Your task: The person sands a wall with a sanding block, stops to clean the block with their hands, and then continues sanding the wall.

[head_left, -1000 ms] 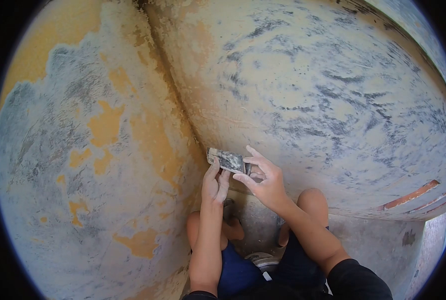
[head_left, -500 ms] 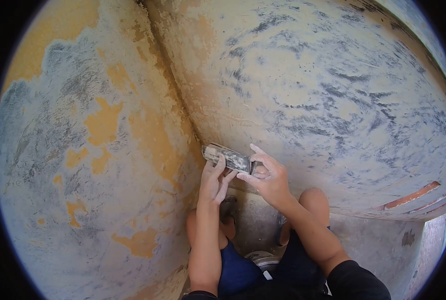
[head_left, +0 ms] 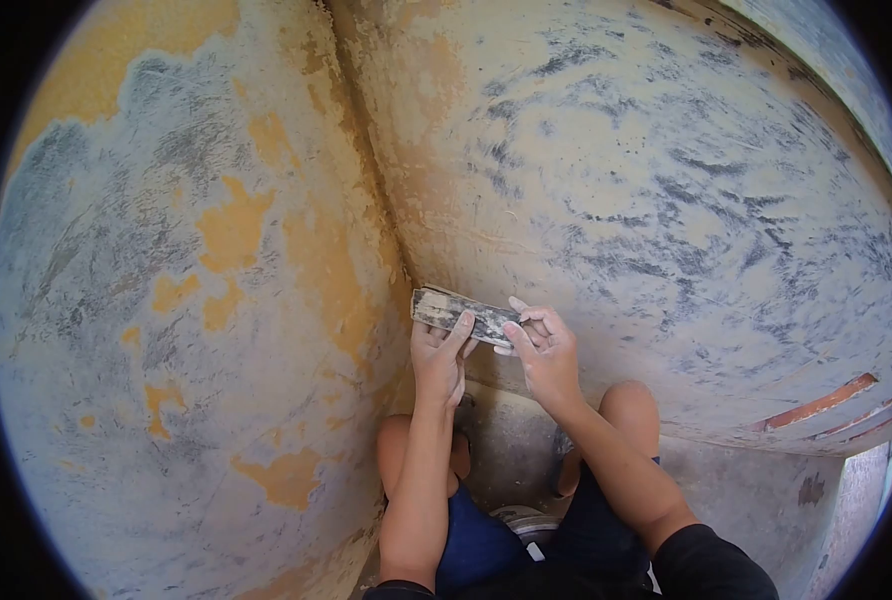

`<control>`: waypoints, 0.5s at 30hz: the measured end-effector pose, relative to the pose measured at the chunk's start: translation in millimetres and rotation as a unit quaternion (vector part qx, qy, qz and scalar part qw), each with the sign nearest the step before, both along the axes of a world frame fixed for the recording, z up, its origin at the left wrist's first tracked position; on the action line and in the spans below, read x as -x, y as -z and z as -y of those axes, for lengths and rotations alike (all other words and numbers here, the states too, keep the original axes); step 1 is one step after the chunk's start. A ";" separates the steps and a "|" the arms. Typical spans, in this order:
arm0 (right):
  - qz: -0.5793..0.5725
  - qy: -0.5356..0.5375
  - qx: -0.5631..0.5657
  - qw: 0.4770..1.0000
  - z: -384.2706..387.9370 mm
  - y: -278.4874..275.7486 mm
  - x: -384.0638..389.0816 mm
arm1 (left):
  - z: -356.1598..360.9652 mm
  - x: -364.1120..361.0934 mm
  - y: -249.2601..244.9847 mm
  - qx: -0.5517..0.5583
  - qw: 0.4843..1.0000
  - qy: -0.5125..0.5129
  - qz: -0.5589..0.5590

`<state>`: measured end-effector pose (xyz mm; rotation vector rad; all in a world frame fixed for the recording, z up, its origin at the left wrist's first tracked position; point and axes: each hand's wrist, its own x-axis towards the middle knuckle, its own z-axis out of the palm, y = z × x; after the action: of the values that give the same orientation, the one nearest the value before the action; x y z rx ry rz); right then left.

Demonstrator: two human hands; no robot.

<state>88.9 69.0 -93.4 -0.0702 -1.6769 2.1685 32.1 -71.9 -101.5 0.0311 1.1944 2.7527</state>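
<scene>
A flat oblong sanding block (head_left: 466, 314), its dark worn sandpaper face caked with pale dust, is held between both hands in front of the wall corner. My left hand (head_left: 440, 362) grips its left half from below, with the thumb on the near face and fingers behind. At the right end, my right hand (head_left: 546, 352) pinches the block, thumb pressed on the face and the other fingers partly hidden behind it. White dust coats the fingers of both hands.
The left wall (head_left: 96, 300) is grey-white with yellow patches. The right wall (head_left: 586, 220) carries dark scuffs and meets it at a rough corner. Reddish slots (head_left: 816, 402) show low on the right. My knees are bent above the grey floor (head_left: 511, 430), beside a round metal object (head_left: 531, 522).
My right thumb has moved from the block's end onto its face, and the fingers have curled in behind it. My view has shifted slightly, so the walls appear further right.
</scene>
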 end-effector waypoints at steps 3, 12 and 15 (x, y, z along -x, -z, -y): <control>-0.003 0.028 -0.011 1.000 -0.2 2.3 0.1 | 0.7 0.8 -0.2 0.001 1.000 0.011 -0.002; -0.012 0.047 0.004 0.999 -9.4 1.4 0.9 | 22.8 9.2 -5.7 0.057 0.995 0.085 -0.024; 0.005 0.050 0.054 0.997 -4.1 -13.7 -3.7 | 14.9 2.8 -7.5 0.047 0.997 0.064 -0.008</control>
<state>92.6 73.1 -79.7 -0.1911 -1.5264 2.1868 29.3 -86.7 -94.0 0.1148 1.2765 2.5882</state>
